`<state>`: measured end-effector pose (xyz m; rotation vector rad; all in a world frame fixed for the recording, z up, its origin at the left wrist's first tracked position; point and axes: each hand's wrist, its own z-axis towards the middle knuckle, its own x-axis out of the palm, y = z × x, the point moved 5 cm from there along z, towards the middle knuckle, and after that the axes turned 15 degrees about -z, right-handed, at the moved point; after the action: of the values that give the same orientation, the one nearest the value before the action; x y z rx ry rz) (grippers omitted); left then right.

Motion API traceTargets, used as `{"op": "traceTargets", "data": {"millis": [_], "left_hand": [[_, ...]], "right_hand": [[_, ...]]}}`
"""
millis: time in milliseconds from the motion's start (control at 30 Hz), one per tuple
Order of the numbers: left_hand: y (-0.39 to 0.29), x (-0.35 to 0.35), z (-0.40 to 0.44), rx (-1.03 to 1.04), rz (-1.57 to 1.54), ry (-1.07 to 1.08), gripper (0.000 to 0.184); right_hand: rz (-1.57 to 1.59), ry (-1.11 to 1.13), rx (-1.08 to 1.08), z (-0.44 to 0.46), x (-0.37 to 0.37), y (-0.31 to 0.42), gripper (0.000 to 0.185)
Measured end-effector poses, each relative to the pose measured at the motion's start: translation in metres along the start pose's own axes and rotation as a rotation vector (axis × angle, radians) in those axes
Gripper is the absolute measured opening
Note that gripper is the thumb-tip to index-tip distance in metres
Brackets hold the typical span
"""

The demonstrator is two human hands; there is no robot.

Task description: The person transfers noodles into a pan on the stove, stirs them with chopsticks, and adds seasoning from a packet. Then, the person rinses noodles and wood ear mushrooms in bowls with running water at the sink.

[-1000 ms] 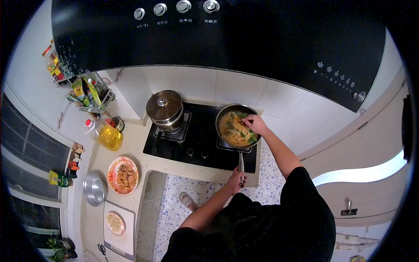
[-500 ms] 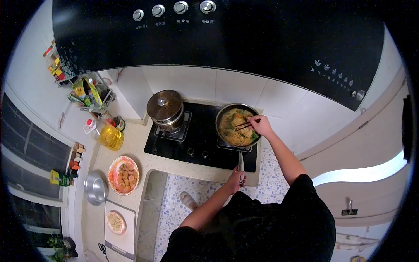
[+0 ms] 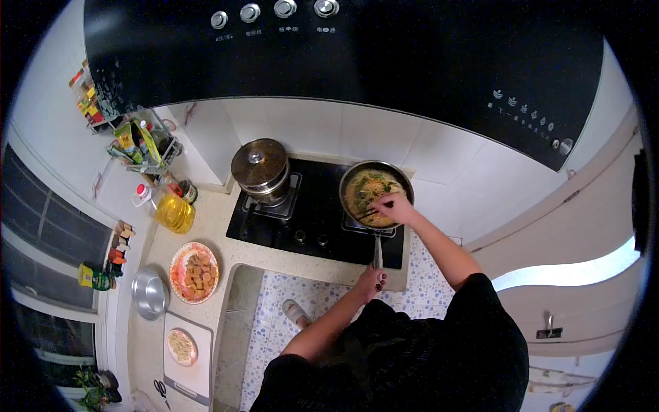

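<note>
My left hand (image 3: 371, 281) is wrapped round the metal handle (image 3: 378, 251) of a frying pan on the right burner. Over the near right part of the pan, my right hand (image 3: 393, 208) holds dark chopsticks (image 3: 369, 213), their tips down in the food. The pan (image 3: 344, 199) contains noodles (image 3: 372, 187) with green leaves in a yellowish-brown sauce. My right hand hides some of the food.
A lidded steel pot (image 3: 261, 167) stands on the left burner. Left on the counter are an oil bottle (image 3: 173, 211), a plate of sliced food (image 3: 195, 273), a metal bowl (image 3: 149, 293), and a small plate (image 3: 182, 347) on a board. The range hood (image 3: 343, 62) hangs above.
My right hand has moved down and a little left over the pan with the chopsticks, and the noodles have shifted. My left hand stays on the handle.
</note>
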<state>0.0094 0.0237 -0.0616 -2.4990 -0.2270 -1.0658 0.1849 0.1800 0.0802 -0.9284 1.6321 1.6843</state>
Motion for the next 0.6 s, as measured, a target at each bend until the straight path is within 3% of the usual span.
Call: {"op": "traceTargets", "data": {"millis": [100,133,233,267,367,400,533,600], "left_hand": [[-0.002,0.003,-0.002,-0.006,0.042,-0.051,0.028],[-0.001,0.002,-0.002,-0.008,0.056,-0.066,0.029],[-0.004,0.005,-0.007,0.001,0.031,-0.033,0.025],[-0.006,0.007,-0.008,0.004,0.042,-0.037,0.026],[-0.007,0.007,-0.009,0.009,0.051,-0.039,0.029],[-0.006,0.006,-0.007,0.008,0.041,-0.033,0.03],[-0.002,-0.002,0.004,-0.019,-0.022,-0.04,0.037],[-0.002,-0.001,0.0,-0.006,0.006,-0.048,0.034]], "right_hand": [[-0.198,-0.263,-0.284,-0.005,-0.005,0.026,0.017],[-0.18,-0.272,-0.181,0.0,-0.006,0.019,0.018],[-0.263,-0.142,0.116,0.0,-0.035,0.012,0.02],[-0.078,-0.185,0.018,-0.001,-0.04,0.008,0.021],[-0.082,0.074,0.075,-0.015,-0.047,0.004,0.022],[-0.061,0.212,0.187,-0.023,-0.049,0.016,0.024],[-0.274,-0.13,-0.065,-0.02,-0.031,-0.004,0.025],[-0.128,-0.264,0.019,-0.021,-0.038,-0.017,0.027]]}}
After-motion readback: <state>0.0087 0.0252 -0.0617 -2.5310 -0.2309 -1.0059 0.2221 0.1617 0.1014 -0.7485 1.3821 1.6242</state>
